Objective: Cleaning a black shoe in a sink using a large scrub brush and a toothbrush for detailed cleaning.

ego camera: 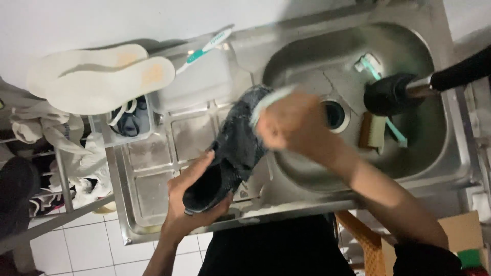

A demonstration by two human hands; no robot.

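My left hand [192,197] grips the heel end of a dark wet shoe [232,151], held over the drainboard at the rim of a steel sink [445,148]. My right hand [296,125] is blurred with motion at the shoe's toe end and is closed around a pale teal brush [271,101] that lies against the shoe.
Two white insoles [99,76] lean against the wall at the left, above a clear tub [130,122]. A teal toothbrush [204,48] rests on a white container. In the sink basin lie a scrub brush [372,132], another toothbrush [376,69] and a black tap head [391,93].
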